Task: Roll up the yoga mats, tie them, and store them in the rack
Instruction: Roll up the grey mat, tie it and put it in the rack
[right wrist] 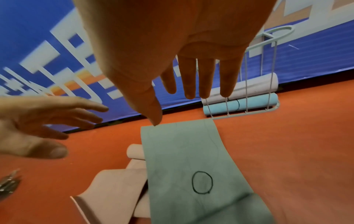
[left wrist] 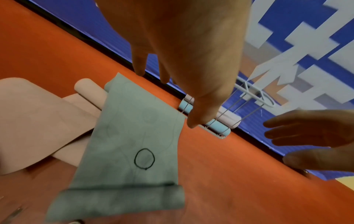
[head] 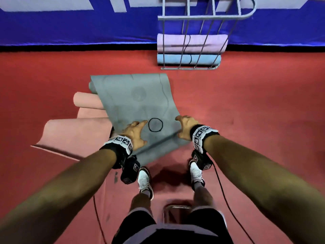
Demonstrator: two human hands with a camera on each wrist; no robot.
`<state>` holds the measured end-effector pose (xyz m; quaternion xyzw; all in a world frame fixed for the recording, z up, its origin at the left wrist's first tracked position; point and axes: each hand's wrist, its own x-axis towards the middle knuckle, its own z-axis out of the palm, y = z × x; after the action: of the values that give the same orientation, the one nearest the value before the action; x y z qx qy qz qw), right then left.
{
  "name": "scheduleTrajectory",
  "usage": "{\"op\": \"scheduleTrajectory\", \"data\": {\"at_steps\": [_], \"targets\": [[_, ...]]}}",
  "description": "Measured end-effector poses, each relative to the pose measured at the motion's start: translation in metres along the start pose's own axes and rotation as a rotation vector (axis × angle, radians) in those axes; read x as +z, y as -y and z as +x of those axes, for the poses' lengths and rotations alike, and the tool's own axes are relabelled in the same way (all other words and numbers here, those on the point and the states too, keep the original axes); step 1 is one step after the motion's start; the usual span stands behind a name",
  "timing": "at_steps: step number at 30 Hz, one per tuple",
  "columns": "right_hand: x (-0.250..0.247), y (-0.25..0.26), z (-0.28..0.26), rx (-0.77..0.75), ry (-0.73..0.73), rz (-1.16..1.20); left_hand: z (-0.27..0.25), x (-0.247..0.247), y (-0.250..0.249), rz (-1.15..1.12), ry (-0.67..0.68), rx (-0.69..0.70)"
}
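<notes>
Pink foam yoga mat (head: 73, 131) sprawls half-unrolled left of the grey-green rubbery yoga mat (head: 137, 103), whose near end is curled, likely for rolling; left hand (head: 136, 132) and right hand (head: 184, 128) hover spread above it, flanking a thin black elastic loop (head: 155, 125); beyond it, the white wire rack (head: 202, 18) holds two tied rolls.

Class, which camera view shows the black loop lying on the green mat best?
The right wrist view: the black loop lies whole and sharp on the green mat, with nothing covering it. The left wrist view shows it whole too, but slightly softer. The head view shows it smaller, between the left hand and right hand.
</notes>
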<state>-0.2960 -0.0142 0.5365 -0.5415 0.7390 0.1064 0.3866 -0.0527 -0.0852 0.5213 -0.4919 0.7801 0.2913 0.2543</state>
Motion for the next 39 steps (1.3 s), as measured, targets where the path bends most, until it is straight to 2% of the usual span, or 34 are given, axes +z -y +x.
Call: {"op": "scheduleTrajectory", "data": {"at_steps": [3,6,10,14,17,23,25,29,32,34,37,39], "targets": [[0.044,0.013,0.036,-0.025,0.04,-0.024,0.036,0.038,0.027,0.034,0.048,0.013],[0.09,0.019,0.07,-0.057,0.053,-0.099,0.07,0.08,0.043,-0.006,0.072,-0.038],[0.181,-0.002,0.138,-0.065,0.142,-0.138,0.132,0.178,0.069,-0.098,0.151,-0.098],[0.268,-0.043,0.21,-0.034,0.173,-0.148,0.19,0.278,0.089,-0.148,0.173,-0.137],[0.326,-0.065,0.272,-0.064,0.191,-0.143,0.243,0.349,0.105,-0.136,0.182,-0.151],[0.404,-0.072,0.383,-0.186,0.082,-0.164,0.329,0.451,0.133,-0.019,0.119,-0.116],[0.431,-0.069,0.415,-0.22,0.068,-0.203,0.35,0.482,0.14,0.041,0.136,-0.109],[0.467,-0.065,0.464,-0.292,0.075,-0.296,0.372,0.531,0.153,0.016,0.189,-0.135],[0.488,-0.064,0.499,-0.308,0.101,-0.339,0.378,0.57,0.142,0.043,0.132,-0.215],[0.492,-0.067,0.517,-0.281,0.131,-0.342,0.387,0.581,0.138,0.058,0.082,-0.293],[0.492,-0.073,0.535,-0.276,0.104,-0.353,0.409,0.584,0.149,-0.017,0.184,-0.274],[0.491,-0.073,0.536,-0.312,0.057,-0.381,0.415,0.581,0.152,0.021,0.18,-0.294]]}}
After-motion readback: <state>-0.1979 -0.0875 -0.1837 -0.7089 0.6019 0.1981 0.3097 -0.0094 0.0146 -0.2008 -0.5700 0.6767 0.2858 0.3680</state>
